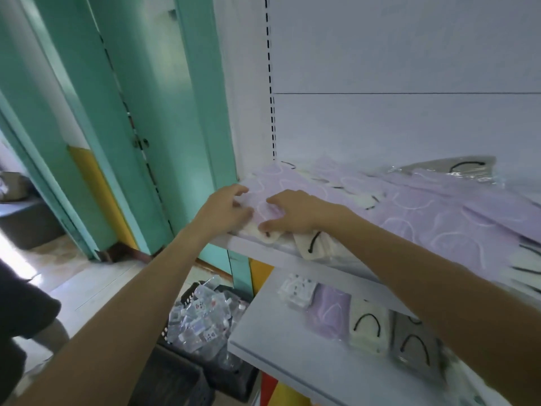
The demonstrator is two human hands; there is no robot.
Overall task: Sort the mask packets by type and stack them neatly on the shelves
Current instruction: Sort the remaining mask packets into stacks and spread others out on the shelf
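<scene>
- While both bare forearms reach up from the bottom of the frame, a black crate (187, 376) on the floor below holds a heap of clear-wrapped packets (202, 320), apparently stock not yet sorted.
- On the lower shelf (292, 364), four kinds lie side by side in a row: a patterned white packet (297, 290), a lilac packet (328, 310), a cream packet (367, 326) with a black ear loop and a grey packet (415, 347), likely set out one per type as the start of separate piles.
- At the front edge of the upper shelf (257, 249), a cream mask packet (314, 244) overhangs the lip, just beside the person's wrist, and looks likely to slip off if nudged.
- At the shelf's left end, the left hand (227, 206) bends its fingers round the left edge of the lilac stack (265, 209), thumb on top, holding it; the right hand (292, 212) lies on top with fingers spread and grips nothing, apparently pressing and squaring the pile against the shelf's side wall.
- Beyond the hands, more lilac packets (424, 209) cover the upper shelf in loose overlap, with cream ones showing between them, so sorting seems well short of done.
- Against the back panel, a grey wrapped packet (456, 168) lies apart from the rest.
- Farther left stands a teal door (140, 112).
</scene>
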